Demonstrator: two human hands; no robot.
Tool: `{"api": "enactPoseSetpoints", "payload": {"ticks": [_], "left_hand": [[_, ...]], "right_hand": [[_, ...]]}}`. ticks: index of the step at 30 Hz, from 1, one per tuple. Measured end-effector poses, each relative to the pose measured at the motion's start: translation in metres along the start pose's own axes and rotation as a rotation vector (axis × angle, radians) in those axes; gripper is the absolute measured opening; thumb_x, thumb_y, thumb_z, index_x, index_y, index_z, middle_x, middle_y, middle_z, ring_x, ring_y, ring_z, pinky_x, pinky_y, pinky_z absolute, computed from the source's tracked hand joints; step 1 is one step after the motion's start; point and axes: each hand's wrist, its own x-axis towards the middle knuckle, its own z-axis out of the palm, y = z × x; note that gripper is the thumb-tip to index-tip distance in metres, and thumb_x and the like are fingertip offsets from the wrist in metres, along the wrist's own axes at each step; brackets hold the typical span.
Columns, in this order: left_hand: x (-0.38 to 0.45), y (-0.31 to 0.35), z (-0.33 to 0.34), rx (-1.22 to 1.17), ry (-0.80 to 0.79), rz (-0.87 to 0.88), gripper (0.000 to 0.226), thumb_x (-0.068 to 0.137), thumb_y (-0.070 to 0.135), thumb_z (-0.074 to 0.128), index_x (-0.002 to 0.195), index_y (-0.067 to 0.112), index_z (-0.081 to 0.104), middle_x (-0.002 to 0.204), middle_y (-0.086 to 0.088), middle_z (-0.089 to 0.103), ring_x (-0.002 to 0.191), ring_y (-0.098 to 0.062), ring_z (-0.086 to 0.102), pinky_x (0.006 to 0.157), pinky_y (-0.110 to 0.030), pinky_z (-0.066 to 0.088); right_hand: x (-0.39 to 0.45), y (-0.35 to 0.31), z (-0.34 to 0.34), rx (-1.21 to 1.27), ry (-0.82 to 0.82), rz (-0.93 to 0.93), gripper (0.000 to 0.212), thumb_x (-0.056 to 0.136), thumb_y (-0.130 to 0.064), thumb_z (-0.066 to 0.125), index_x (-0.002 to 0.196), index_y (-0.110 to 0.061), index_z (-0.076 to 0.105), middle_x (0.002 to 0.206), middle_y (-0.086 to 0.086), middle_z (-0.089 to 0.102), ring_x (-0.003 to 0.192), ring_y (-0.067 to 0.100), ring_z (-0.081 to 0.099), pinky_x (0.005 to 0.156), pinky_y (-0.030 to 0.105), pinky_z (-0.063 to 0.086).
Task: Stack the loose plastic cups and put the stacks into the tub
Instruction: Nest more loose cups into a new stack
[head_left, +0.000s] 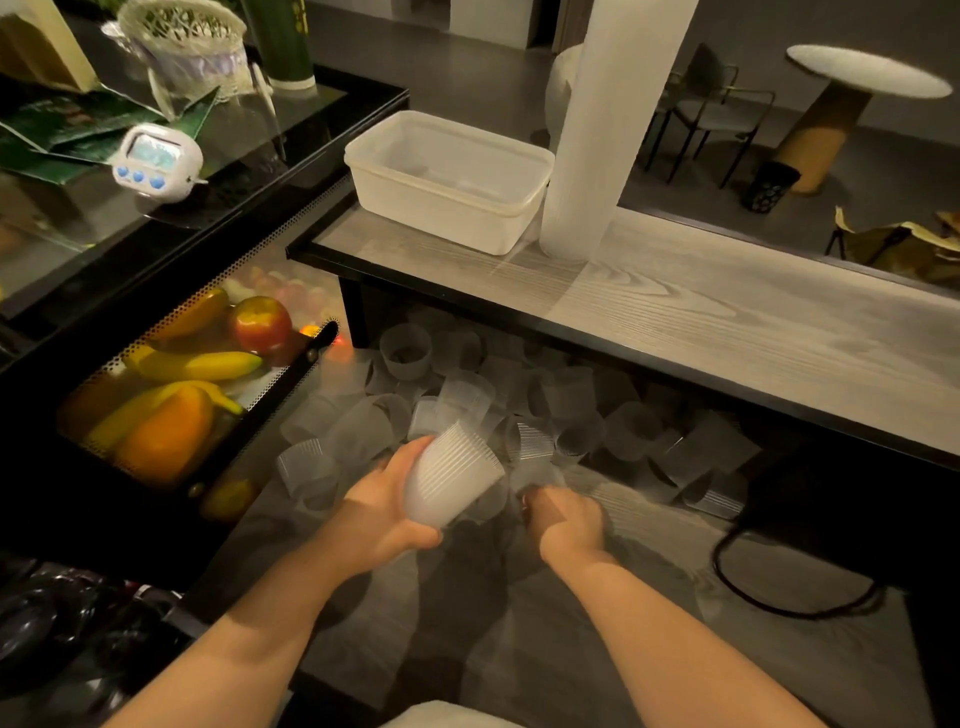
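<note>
Left hand (382, 512) gripped short stack of translucent ribbed plastic cups (452, 480); right hand (566, 519) curled, grip contents indiscernible. Advice: nest squarely.

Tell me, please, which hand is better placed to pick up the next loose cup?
Right. The right hand is down among the loose cups, while the left hand already grips the cup stack.

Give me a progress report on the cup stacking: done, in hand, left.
Done: one tall stack of cups stands on the wooden shelf beside the tub, not in it; the tub looks empty. In hand: the left hand grips a short stack, while the right hand reaches into the pile. Left: many loose cups lie under the shelf, and every stack has yet to go into the tub.
</note>
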Motion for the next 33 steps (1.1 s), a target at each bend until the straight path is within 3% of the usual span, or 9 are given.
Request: {"api": "enactPoseSetpoints", "payload": {"ticks": [6, 9, 11, 17, 20, 22, 25, 28, 33], "left_hand": [[0.007, -0.002, 0.000, -0.015, -0.023, -0.011, 0.109, 0.067, 0.030, 0.083, 0.147, 0.049, 0.012, 0.130, 0.007, 0.040, 0.114, -0.017, 0.046, 0.095, -0.040, 0.048], [0.008, -0.005, -0.001, -0.015, -0.037, 0.003, 0.109, 0.068, 0.029, 0.084, 0.148, 0.046, 0.012, 0.131, 0.009, 0.038, 0.116, -0.015, 0.045, 0.096, -0.037, 0.049], [0.009, -0.007, -0.001, -0.002, -0.041, 0.021, 0.110, 0.069, 0.030, 0.085, 0.148, 0.045, 0.010, 0.133, 0.012, 0.035, 0.118, -0.013, 0.043, 0.097, -0.036, 0.049], [0.011, -0.009, -0.005, 0.011, -0.030, 0.042, 0.110, 0.070, 0.028, 0.086, 0.148, 0.044, 0.011, 0.130, 0.016, 0.033, 0.119, -0.011, 0.041, 0.097, -0.033, 0.048], [0.010, -0.012, -0.008, -0.016, -0.025, 0.037, 0.110, 0.068, 0.026, 0.086, 0.148, 0.046, 0.013, 0.130, 0.016, 0.034, 0.118, -0.011, 0.041, 0.092, -0.029, 0.045], [0.008, -0.014, -0.009, -0.012, -0.014, 0.031, 0.110, 0.067, 0.028, 0.086, 0.147, 0.049, 0.013, 0.130, 0.015, 0.034, 0.116, -0.011, 0.042, 0.090, -0.029, 0.044], [0.002, -0.016, -0.012, 0.005, 0.009, 0.028, 0.111, 0.065, 0.031, 0.087, 0.143, 0.055, 0.011, 0.129, 0.016, 0.034, 0.113, -0.012, 0.042, 0.087, -0.030, 0.049], [-0.005, -0.015, -0.017, -0.017, 0.020, 0.041, 0.110, 0.065, 0.030, 0.088, 0.142, 0.057, 0.014, 0.130, 0.016, 0.035, 0.114, -0.011, 0.041, 0.084, -0.027, 0.046], [-0.013, -0.014, -0.025, 0.028, 0.083, 0.054, 0.110, 0.065, 0.032, 0.088, 0.145, 0.052, 0.016, 0.131, 0.019, 0.033, 0.119, -0.010, 0.040, 0.093, -0.033, 0.048]], "right_hand": [[-0.008, 0.015, 0.011, 0.187, 0.257, -0.031, 0.025, 0.081, -0.003, 0.060, 0.099, -0.019, 0.058, 0.104, 0.001, 0.061, 0.102, 0.023, 0.058, 0.073, 0.031, 0.044], [-0.008, 0.019, 0.014, 0.294, 0.310, -0.036, 0.010, 0.088, -0.025, 0.066, 0.087, -0.021, 0.057, 0.094, -0.001, 0.058, 0.090, 0.019, 0.056, 0.068, 0.034, 0.046], [-0.007, 0.021, 0.017, 0.388, 0.334, -0.033, 0.019, 0.090, -0.038, 0.064, 0.082, -0.022, 0.058, 0.088, -0.004, 0.055, 0.082, 0.017, 0.054, 0.066, 0.037, 0.050], [-0.020, 0.017, -0.012, 0.628, 0.440, 0.092, 0.025, 0.094, -0.048, 0.055, 0.088, -0.025, 0.063, 0.087, -0.010, 0.054, 0.081, 0.013, 0.055, 0.070, 0.031, 0.047], [-0.034, 0.005, -0.047, 0.909, 0.579, 0.077, 0.023, 0.094, -0.043, 0.057, 0.081, -0.025, 0.061, 0.075, -0.008, 0.059, 0.069, 0.006, 0.055, 0.061, 0.018, 0.043], [-0.040, -0.006, -0.067, 1.137, 0.560, 0.039, 0.020, 0.094, -0.038, 0.060, 0.080, -0.024, 0.063, 0.071, -0.007, 0.061, 0.065, 0.004, 0.055, 0.060, 0.014, 0.044], [-0.044, -0.021, -0.085, 1.371, 0.393, -0.076, 0.010, 0.094, -0.028, 0.061, 0.090, -0.021, 0.066, 0.074, -0.002, 0.065, 0.067, 0.005, 0.058, 0.064, 0.021, 0.049], [-0.046, -0.032, -0.089, 1.364, 0.304, -0.166, 0.007, 0.095, -0.023, 0.060, 0.097, -0.022, 0.067, 0.078, 0.002, 0.069, 0.069, 0.005, 0.061, 0.064, 0.019, 0.050], [-0.040, -0.040, -0.088, 1.218, 0.235, -0.301, 0.018, 0.097, -0.019, 0.056, 0.103, -0.031, 0.068, 0.084, -0.003, 0.071, 0.077, 0.017, 0.064, 0.068, 0.024, 0.054]]}}
